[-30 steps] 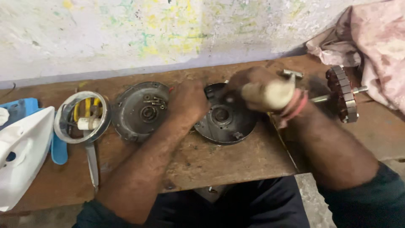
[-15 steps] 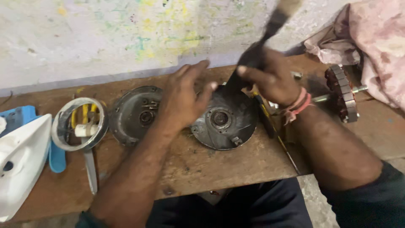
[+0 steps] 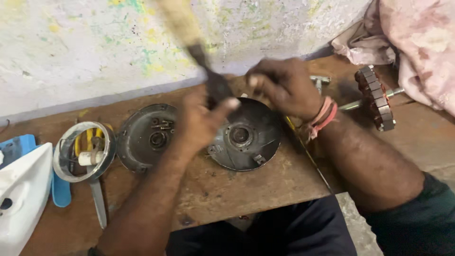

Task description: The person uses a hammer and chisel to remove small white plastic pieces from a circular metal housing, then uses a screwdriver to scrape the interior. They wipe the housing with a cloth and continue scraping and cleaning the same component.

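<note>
At nine o'clock on our wooden bench (image 3: 246,189) lies a white clothes iron (image 3: 21,199), with a blue object (image 3: 60,187) beside it. Next comes a clear round ring (image 3: 84,151) resting over a tool with yellow grips, and just past it a dark metal motor cover (image 3: 142,140) lying open side up, small screws inside.

Near the centre, our left hand (image 3: 201,118) is closed around the dark lower end of a hammer (image 3: 215,85), whose pale wooden handle rises blurred toward twelve o'clock. Directly below, a second dark motor cover (image 3: 246,137) rests flat on the bench, touching the hand's heel.

Our right hand (image 3: 284,85), at one o'clock of that cover, hovers over its far rim with fingers curled; we cannot tell whether it pinches anything. At three o'clock lies a rotor (image 3: 377,97) on its shaft, with pink cloth (image 3: 417,47) behind.
</note>
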